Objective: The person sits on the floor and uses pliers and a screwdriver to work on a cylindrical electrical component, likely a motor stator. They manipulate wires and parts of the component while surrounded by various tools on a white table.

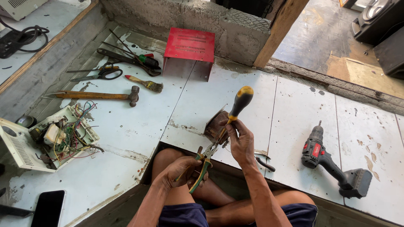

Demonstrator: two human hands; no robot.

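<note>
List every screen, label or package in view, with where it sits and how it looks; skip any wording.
Phone: lower left on the white floor, flat dark rectangle, its screen black and unlit.
Label on the cordless drill: small red patch on the dark grey body, lying right of the hands.
Red metal cover: by the concrete wall at top, bent sheet with vent slots; no label discernible.
No packages or signs visible.

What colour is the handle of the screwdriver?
Black with a yellow end, on the screwdriver in the head view.
</note>
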